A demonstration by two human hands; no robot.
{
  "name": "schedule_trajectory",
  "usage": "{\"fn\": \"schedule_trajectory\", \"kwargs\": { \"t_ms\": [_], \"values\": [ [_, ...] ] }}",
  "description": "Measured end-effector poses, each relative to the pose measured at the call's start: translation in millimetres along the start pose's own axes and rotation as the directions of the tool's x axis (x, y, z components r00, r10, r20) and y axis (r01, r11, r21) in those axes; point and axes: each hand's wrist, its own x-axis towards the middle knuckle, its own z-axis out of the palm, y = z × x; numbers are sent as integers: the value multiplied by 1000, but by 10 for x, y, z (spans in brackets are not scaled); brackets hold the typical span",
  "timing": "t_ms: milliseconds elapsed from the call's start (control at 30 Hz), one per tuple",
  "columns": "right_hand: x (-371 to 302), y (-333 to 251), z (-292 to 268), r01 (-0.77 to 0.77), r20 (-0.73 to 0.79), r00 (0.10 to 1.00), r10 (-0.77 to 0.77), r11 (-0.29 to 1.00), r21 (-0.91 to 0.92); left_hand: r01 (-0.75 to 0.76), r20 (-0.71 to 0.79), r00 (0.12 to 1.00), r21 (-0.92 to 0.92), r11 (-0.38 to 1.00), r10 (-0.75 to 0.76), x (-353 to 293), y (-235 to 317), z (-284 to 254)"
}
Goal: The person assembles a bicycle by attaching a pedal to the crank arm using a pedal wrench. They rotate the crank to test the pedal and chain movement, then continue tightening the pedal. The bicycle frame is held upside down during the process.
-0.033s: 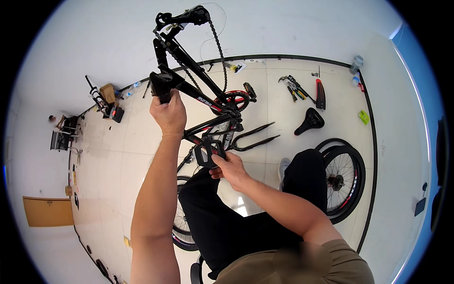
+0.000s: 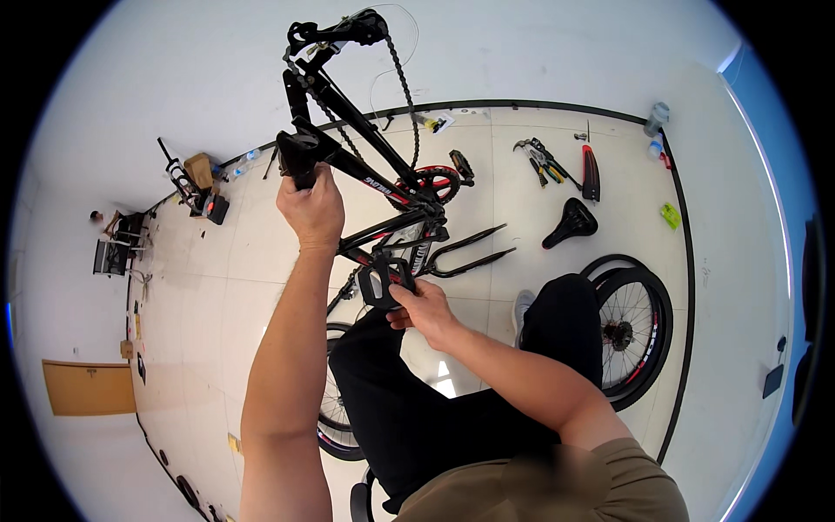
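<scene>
bicycle frame (image 2: 352, 165), black with red marks: over the pale floor (image 2: 235, 252), left of a black saddle (image 2: 571, 224); resting on floor or fully lifted, unclear. left hand (image 2: 310, 207): wrapped firmly around a black part (image 2: 298, 155) at upper left of frame, exact kind unclear. right hand (image 2: 424, 309): thumb and fingers pinched on a black pedal (image 2: 380, 302). likely handling: stiff, fairly heavy, awkward to balance; pedal probably free to spin; chain (image 2: 401, 78) slack, probably greasy, slippery. best hold: tubes (image 2: 372, 231), clear of chain.
</scene>
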Motion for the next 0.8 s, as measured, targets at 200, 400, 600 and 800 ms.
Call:
{"fn": "schedule_trajectory", "kwargs": {
  "t_ms": [200,400,600,800],
  "values": [
    [210,-47,-142,-87,49,993,104,959,-271,16,-1,1000,6,1000,-16,-43,1,-1],
    [477,121,-249,-118,120,978,169,929,-349,34,38,999,-78,996,-31,-40,-124,-81],
    [582,201,-301,-181,93,970,226,918,-353,82,41,996,-203,976,-75,-60,-97,-94],
    [726,250,-336,-172,95,970,223,910,-377,154,56,988,-210,966,-145,-87,-14,-99]
  ]
}}
